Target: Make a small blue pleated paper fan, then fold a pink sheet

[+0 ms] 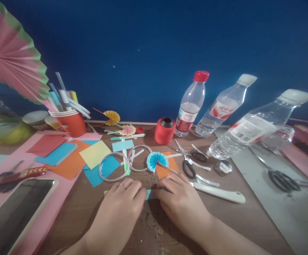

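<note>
A light-blue flat paper strip (150,194) lay on the brown surface (244,216), only a short stretch visible between the left hand (124,198) and the right hand (179,196). Both hands' fingers bent down over it with tips hidden, so whether either grip pinched or merely pressed could not be told. A thin grey stick (168,168) ran from a blue pleated-paper rosette (154,159) to the right knuckles, its lower end unclear. The frame cut off a black-screened phone (18,209) and a pink-and-green pleated fan (13,53).

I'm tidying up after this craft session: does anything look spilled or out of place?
Yes: dark specks lie scattered on the brown tabletop, including between the left hand and right hand. They look like spilled debris, but I can't tell what.
</note>
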`<state>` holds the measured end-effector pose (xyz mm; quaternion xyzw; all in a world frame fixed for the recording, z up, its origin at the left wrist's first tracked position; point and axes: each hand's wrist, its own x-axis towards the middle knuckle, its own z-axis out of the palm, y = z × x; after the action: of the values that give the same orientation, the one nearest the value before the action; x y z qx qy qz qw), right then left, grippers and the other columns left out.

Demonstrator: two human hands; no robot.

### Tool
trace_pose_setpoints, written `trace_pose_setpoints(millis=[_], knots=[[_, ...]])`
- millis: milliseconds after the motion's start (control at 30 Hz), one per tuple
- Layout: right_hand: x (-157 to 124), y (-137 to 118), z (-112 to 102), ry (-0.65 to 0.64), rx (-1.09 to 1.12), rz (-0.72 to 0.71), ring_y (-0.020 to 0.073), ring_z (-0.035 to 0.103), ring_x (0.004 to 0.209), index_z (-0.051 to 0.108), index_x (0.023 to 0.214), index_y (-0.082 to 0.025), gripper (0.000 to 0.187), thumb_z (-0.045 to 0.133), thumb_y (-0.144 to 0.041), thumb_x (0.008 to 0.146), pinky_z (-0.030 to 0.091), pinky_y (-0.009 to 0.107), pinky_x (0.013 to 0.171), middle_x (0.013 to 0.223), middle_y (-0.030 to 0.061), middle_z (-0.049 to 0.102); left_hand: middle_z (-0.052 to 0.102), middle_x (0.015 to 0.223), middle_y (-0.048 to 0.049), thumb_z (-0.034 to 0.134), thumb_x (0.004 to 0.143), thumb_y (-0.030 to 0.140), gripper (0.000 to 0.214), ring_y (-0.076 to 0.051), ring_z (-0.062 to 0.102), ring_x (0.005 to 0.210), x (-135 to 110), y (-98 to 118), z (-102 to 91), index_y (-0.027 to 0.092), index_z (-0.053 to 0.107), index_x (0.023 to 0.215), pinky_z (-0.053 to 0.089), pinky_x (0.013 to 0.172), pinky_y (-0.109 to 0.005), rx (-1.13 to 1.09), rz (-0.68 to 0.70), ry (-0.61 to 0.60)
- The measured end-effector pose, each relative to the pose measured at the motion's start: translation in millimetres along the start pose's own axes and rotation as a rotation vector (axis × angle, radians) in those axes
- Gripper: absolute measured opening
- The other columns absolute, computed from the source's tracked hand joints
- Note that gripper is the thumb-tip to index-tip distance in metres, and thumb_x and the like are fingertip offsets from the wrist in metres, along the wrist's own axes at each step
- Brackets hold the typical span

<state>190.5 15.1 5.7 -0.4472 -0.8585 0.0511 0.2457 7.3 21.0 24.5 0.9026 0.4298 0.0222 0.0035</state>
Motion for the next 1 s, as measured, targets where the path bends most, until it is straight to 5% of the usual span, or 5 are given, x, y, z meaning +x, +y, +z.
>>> trace_pose_setpoints(millis=[233,533,867,1000], knots=[[-0.6,-0.9,0.3,0.002,-0.014,-0.01,0.0144,0.047,0.074,0.062,0.093,-0.026,0.022,0.05,-0.011,0.082,0.029,0.031,0.066,0.078,0.0001,0.058,0.054,0.076,-0.0022,0.046,0.073,0.001,0.021,-0.022,0.051,0.076,1.2,2.5,-3.7,0.019,0.057,0.073,0.041,0.063,-0.036,0.081,-0.038,-0.03],[-1.0,0.0,3.4,-0.003,-0.008,0.002,0.0143,0.047,0.075,0.064,0.087,-0.025,0.018,0.053,-0.012,0.08,0.031,0.03,0.067,0.08,-0.0002,0.058,0.054,0.076,-0.0035,0.043,0.075,0.007,0.018,-0.023,0.052,0.072,-1.8,2.8,-0.4,0.019,0.057,0.074,0.043,0.061,-0.037,0.065,-0.056,0.041],[0.4,-0.8,3.4,0.038,0.0,0.009,0.0135,0.045,0.073,0.063,0.082,-0.023,0.015,0.051,-0.015,0.082,0.031,0.029,0.066,0.078,-0.0003,0.058,0.058,0.086,-0.0075,0.042,0.068,-0.002,0.039,-0.025,0.054,0.081,-12.0,13.5,11.1,0.014,0.06,0.099,0.045,0.064,-0.039,0.192,0.09,0.075],[0.1,-0.2,3.4,0.021,0.009,0.016,0.0144,0.046,0.075,0.063,0.084,-0.024,0.015,0.052,-0.013,0.081,0.032,0.03,0.067,0.079,-0.0007,0.058,0.057,0.078,-0.0048,0.044,0.071,0.004,0.027,-0.024,0.053,0.074,-8.9,10.7,6.7,0.018,0.062,0.086,0.044,0.06,-0.039,0.12,0.015,0.042]])
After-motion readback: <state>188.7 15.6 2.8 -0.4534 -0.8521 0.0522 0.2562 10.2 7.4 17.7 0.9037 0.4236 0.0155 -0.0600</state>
